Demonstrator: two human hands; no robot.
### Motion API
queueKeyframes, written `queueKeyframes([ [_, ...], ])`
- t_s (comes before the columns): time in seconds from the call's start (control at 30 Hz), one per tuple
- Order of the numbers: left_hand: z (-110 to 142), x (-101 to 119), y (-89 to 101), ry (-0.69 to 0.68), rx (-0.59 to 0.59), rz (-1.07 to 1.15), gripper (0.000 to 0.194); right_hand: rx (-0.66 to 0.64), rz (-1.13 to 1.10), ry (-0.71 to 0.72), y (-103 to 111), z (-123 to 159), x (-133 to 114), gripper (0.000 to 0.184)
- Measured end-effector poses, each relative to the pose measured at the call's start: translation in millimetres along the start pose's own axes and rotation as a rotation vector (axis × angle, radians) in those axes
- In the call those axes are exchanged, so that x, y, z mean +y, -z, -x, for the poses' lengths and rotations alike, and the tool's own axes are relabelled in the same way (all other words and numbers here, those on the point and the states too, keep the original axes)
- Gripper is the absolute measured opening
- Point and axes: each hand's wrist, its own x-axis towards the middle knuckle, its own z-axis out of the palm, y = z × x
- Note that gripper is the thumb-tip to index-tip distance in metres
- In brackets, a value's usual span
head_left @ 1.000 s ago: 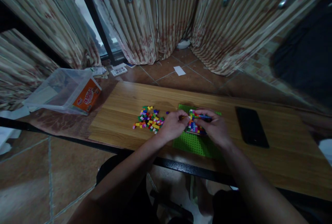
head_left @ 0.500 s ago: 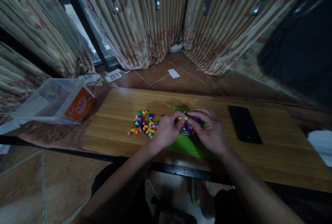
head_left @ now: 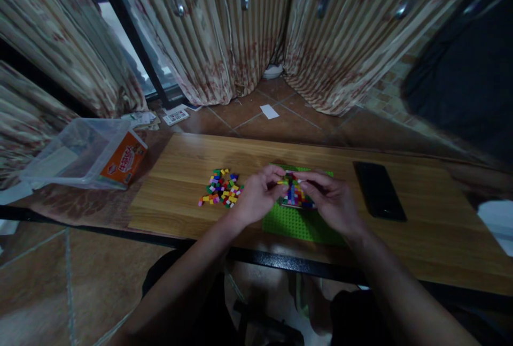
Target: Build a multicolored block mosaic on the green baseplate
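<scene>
My left hand (head_left: pixel 255 197) is closed in a pinch on a small yellow toy brick (head_left: pixel 282 182). Facing it, my right hand (head_left: pixel 334 200) pinches a small whitish brick between thumb and forefinger, partly hidden by the fingers. Below and between both hands lies a block of many-coloured bricks (head_left: pixel 295 196), set on a green studded baseplate (head_left: pixel 298 225). My right hand covers part of this block. To the left of my left hand, a loose pile of small coloured bricks (head_left: pixel 220 190) is spread on the wooden table.
A black phone (head_left: pixel 379 191) lies on the wooden table (head_left: pixel 168 196) right of the baseplate. Beyond the table's left end stands a clear plastic bin (head_left: pixel 80 153) with an orange label. Striped curtains (head_left: pixel 224 30) hang behind, and papers lie on the floor.
My hands have drawn slightly apart. The yellow and white bricks, side by side before, are now separated, one at each hand. More of the coloured block shows between them.
</scene>
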Motion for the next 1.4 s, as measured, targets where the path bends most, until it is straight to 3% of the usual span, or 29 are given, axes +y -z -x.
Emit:
queueKeyframes([
  [0.27,-5.3,-12.1,2.9,0.076,0.137,-0.037,0.015,0.038,0.327,0.099,18.3,0.1,8.1,0.023],
  [0.57,-4.0,-14.9,0.0,0.087,0.11,-0.185,0.015,0.05,0.412,0.152,8.9,4.9,8.1,0.019],
  [0.73,-3.3,-12.4,-1.3,0.068,0.093,-0.207,0.014,0.115,0.389,0.167,0.0,4.2,14.0,0.012],
  [1.0,-2.7,-14.0,0.0,0.075,0.083,-0.214,0.014,0.22,0.225,-0.031,-6.5,2.3,30.2,0.01],
  [1.4,0.4,-9.7,-4.2,0.09,0.052,-0.288,0.015,0.252,0.089,-0.117,-12.3,1.2,31.3,0.012],
])
